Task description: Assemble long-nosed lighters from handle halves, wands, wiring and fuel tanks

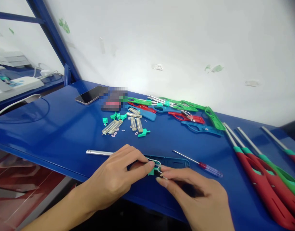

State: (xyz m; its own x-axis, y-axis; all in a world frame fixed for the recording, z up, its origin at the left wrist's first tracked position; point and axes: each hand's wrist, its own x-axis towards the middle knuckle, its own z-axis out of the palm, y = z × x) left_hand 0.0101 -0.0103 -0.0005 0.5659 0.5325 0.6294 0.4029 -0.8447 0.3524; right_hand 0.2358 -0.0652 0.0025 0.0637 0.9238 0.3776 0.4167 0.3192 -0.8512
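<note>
My left hand (118, 175) presses down on a blue lighter shell (172, 161) that lies at the front of the blue table, its metal nozzle tube (99, 153) sticking out to the left. Its fingers are curled over the shell. My right hand (195, 192) pinches a thin white wire (158, 166) and a small green part (151, 172) at the shell's middle. The fingertips of both hands meet there.
A small screwdriver (198, 164) lies just right of the shell. Finished red and green long lighters (263, 173) lie at right. Loose coloured shells (193, 117), clear tubes (113, 125), green bits and a phone (89, 95) lie farther back by the wall. The blue table's (53, 128) front edge is close.
</note>
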